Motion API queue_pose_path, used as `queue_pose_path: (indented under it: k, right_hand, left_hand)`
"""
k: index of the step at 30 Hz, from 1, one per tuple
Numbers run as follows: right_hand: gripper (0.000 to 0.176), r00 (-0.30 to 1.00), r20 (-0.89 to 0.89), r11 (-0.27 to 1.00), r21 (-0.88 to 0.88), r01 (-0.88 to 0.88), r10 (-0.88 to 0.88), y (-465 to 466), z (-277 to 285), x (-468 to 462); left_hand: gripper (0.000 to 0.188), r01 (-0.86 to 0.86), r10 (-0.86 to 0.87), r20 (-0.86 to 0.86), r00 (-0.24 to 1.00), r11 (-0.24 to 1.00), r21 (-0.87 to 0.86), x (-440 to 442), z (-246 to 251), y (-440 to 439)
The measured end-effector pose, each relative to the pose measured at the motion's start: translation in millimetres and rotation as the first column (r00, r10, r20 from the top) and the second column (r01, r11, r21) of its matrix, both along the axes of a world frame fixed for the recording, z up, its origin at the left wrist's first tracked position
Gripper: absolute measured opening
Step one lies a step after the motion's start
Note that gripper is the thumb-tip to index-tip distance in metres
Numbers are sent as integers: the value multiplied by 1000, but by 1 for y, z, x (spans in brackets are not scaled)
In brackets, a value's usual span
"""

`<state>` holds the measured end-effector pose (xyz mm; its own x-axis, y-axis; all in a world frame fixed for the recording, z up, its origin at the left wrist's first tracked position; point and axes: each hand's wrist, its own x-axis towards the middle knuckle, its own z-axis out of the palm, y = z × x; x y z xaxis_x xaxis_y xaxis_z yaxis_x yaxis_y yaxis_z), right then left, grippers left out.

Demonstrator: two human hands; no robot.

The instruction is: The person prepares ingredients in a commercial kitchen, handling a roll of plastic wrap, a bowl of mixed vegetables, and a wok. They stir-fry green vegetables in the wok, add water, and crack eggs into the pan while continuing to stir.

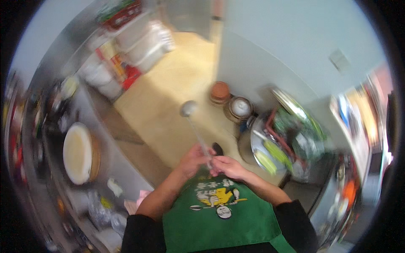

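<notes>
Both hands meet in front of my green apron (218,208), in the head view's lower middle. My left hand (193,159) is closed round the handle of a metal ladle (197,134), whose round bowl points away from me over a pale yellow floor or board. My right hand (226,167) grips the handle's near end, just right of the left hand. A dark oval object (217,148) lies beside the handle, above the right hand. Motion blur hides the finer details of the fingers.
Right of the ladle stand a jar with a reddish lid (220,91), a jar with white contents (241,107) and a metal bowl (257,148) with green vegetables. A round white-topped container (77,153) sits on the left counter. White tubs (142,53) stand at the upper left, below a grey wall.
</notes>
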<state>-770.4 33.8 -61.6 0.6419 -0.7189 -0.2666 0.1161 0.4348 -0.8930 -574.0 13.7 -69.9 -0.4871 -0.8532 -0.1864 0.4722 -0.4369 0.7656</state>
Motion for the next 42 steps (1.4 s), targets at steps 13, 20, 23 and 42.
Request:
queue_pose_path:
  k: [13, 20, 23, 42]
  right_hand:
    - [20, 687, 437, 655, 252, -713, 581, -85, 42, 266]
    - [13, 790, 116, 752, 247, -611, 603, -193, 57, 425]
    - [13, 782, 20, 770, 160, -618, 624, -249, 47, 490]
    - [18, 296, -10, 226, -621, -751, 955, -405, 215, 1223]
  left_hand:
    - [25, -544, 551, 113, 827, 835, -90, 227, 72, 45]
    - [24, -763, 603, 639, 477, 646, -40, 374, 35, 2]
    - [21, -831, 576, 757, 308, 551, -82, 442, 64, -5]
    - [19, -598, 12, 854, -520, -719, -354, 523, 61, -59]
